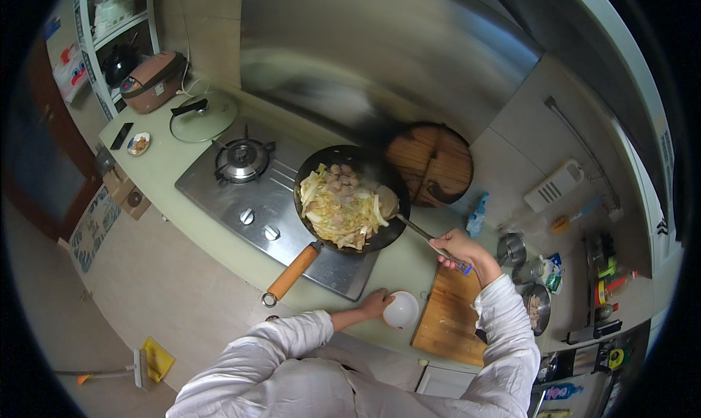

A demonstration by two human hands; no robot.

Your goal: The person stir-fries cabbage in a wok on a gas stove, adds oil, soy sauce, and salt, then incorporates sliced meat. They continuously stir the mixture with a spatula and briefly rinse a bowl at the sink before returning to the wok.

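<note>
My right hand grips the long metal handle of a cooking spatula. Its broad blade rests inside a dark wok, at the right side of the food. Shredded cabbage fills much of the wok, with a clump of meat pieces near the top. The wok sits over the right side of the gas hob, its wooden handle pointing towards me. By the counter's front edge, my left hand holds the rim of a white bowl, which looks empty.
A wooden cutting board lies right of the bowl. Behind the wok leans a round wooden lid. The left burner is bare; a glass lid, small dish, phone and rice cooker stand beyond it. Pans stand at right.
</note>
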